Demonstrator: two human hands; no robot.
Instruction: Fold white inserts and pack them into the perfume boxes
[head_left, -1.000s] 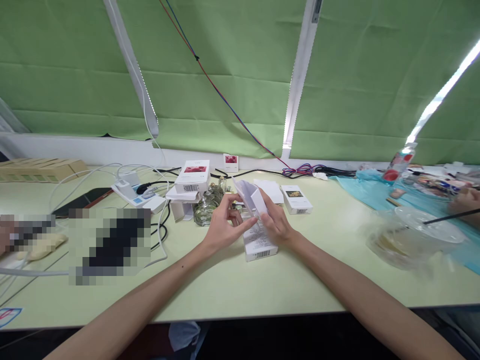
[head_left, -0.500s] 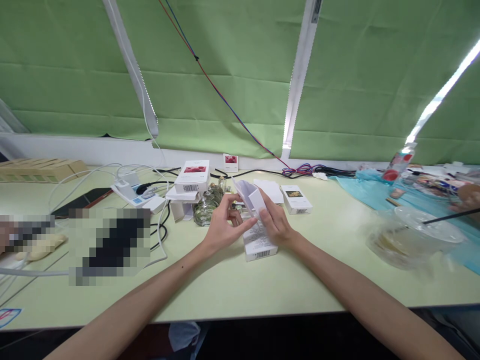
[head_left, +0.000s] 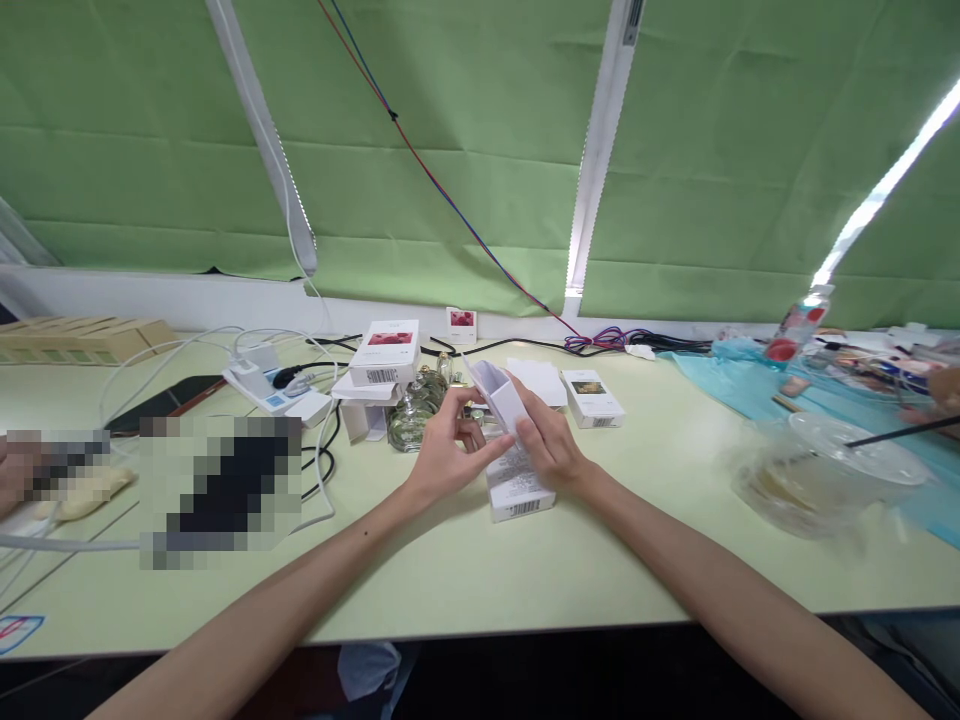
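Note:
Between my two hands is a small white carton [head_left: 505, 400], tilted, its open end facing up and away. My left hand [head_left: 448, 445] grips its near left side with thumb stretched across and fingers curled. Wrapped round the right side is my right hand [head_left: 553, 440], its thumb on the carton's wall. Just beneath, a printed white box [head_left: 521, 495] with a barcode lies on the table. Glass perfume bottles [head_left: 411, 425] stand beyond my left hand, partly hidden by it. Left of them, a white box with a red picture [head_left: 386, 350] rests on an open white carton [head_left: 365, 420].
A white box with a dark picture [head_left: 594, 398] lies to the right. Further right are a plastic-covered tub [head_left: 825, 480] and a blue sheet [head_left: 720, 375]. A power strip [head_left: 259, 385] with cables sits left. Other people's hands show at the left [head_left: 16, 465] and right edges.
The carton's open end looks squarer, its near wall flatter, and my right thumb and fingers have shifted slightly on it. My left hand is nearly still.

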